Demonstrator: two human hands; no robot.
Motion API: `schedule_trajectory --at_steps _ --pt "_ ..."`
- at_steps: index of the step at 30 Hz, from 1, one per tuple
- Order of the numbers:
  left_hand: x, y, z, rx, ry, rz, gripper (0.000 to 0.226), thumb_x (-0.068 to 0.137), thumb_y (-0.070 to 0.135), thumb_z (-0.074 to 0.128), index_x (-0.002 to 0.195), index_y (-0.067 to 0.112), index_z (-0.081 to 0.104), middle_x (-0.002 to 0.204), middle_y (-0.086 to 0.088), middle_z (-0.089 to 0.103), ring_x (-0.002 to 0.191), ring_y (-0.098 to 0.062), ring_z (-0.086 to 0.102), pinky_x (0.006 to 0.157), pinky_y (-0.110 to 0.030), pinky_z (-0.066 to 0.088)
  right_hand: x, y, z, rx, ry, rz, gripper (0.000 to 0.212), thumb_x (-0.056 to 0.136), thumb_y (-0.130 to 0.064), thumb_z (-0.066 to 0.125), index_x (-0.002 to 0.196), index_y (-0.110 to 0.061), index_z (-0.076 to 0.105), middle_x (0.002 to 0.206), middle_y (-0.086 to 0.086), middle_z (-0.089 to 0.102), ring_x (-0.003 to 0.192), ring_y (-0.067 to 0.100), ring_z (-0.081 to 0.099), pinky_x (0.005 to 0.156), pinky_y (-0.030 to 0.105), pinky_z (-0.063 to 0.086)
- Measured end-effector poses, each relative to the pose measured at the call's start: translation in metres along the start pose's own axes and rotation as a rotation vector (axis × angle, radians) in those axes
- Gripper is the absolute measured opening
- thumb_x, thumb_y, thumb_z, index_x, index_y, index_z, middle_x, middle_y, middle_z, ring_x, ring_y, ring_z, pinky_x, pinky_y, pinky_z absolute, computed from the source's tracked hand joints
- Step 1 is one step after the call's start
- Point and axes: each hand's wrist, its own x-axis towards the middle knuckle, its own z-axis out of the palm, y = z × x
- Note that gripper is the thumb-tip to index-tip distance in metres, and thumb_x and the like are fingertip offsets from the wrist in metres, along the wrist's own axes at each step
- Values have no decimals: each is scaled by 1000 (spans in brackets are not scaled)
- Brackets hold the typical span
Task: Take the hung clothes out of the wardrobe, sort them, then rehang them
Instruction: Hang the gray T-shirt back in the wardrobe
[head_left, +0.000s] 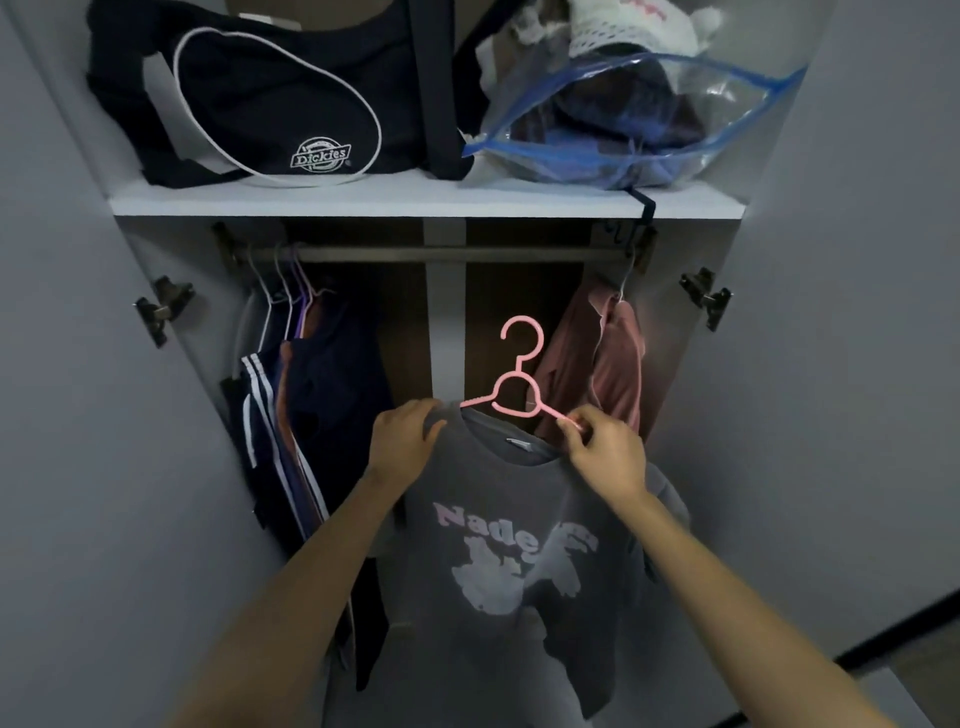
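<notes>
A grey printed T-shirt (498, 571) hangs in front of the open wardrobe on a pink plastic hanger (519, 384), below the rail (447, 254). My left hand (405, 436) grips the shirt's left shoulder over the hanger arm. My right hand (605, 449) pinches the hanger's right arm at the shirt's collar. The hanger's hook is free of the rail. Several dark garments (311, 405) hang on hangers at the rail's left end. A pink garment (597, 374) hangs at the right end.
Above the rail, a white shelf (426, 200) holds a black bag (260, 98) and a clear zip bag of clothes (639, 119). Both wardrobe doors stand open, left door (78, 389) and right door (857, 338), with metal hinges showing.
</notes>
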Motion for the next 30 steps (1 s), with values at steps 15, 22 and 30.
schedule_trajectory --at_steps 15,22,30 --pt "101 -22 38 36 -40 95 50 101 39 46 147 20 44 152 -6 44 143 -24 34 117 -54 21 129 12 43 110 133 283 16 94 -33 61 87 -20 67 79 -1 68 75 21 62 68 33 47" --pt "140 -33 55 41 -95 128 71 92 57 19 148 20 43 153 -5 43 144 -26 34 117 -51 18 183 12 54 219 204 426 25 94 -23 61 71 -17 64 69 1 63 62 17 56 60 26 36" --pt "160 -28 72 59 -158 168 54 100 41 47 150 21 40 156 -5 39 147 -25 28 119 -53 17 227 23 72 317 218 555 16 94 -17 58 90 -9 71 87 3 69 80 18 62 75 26 45"
